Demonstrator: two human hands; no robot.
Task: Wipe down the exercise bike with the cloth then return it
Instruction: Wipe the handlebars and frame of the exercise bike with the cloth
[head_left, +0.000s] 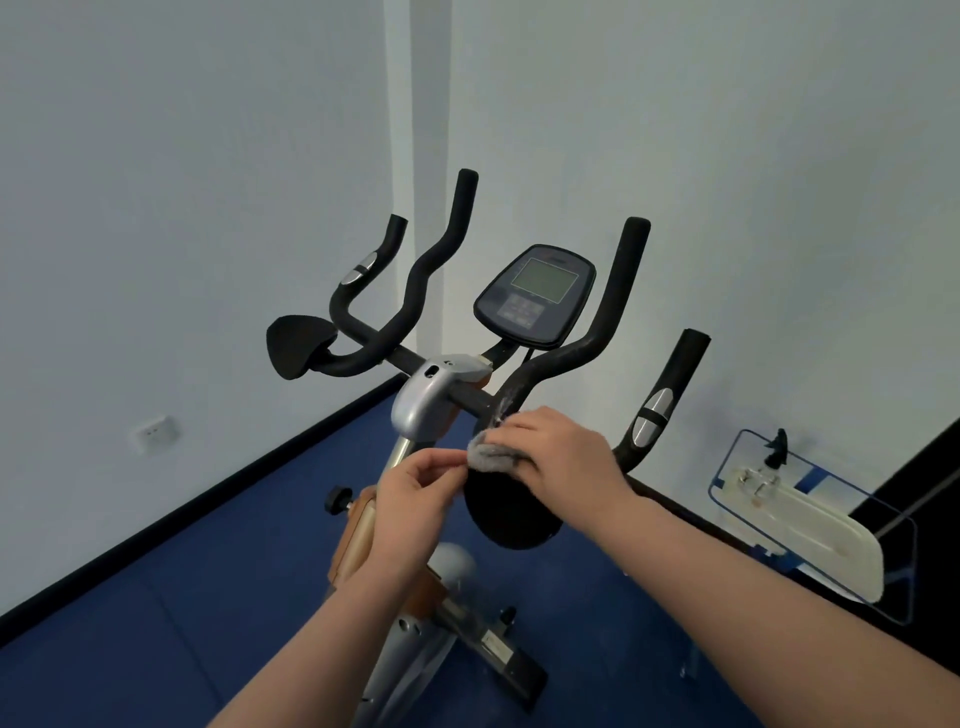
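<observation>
The exercise bike (423, 405) stands in a room corner, with black foam handlebars, a grey centre housing and a console (535, 296) with a greenish screen. A small grey cloth (491, 456) is bunched under my right hand (558, 449), pressed against the black right elbow pad (511, 514) just below the dusty bend of the right handlebar. My left hand (413, 499) pinches the cloth's left edge between thumb and fingers. Most of the cloth is hidden under my right palm.
A white flat mop head (810, 525) with a blue frame leans against the right wall. A wall socket (154, 431) sits low on the left wall. The left elbow pad (298, 345) juts out at the left. The floor (208, 597) is blue.
</observation>
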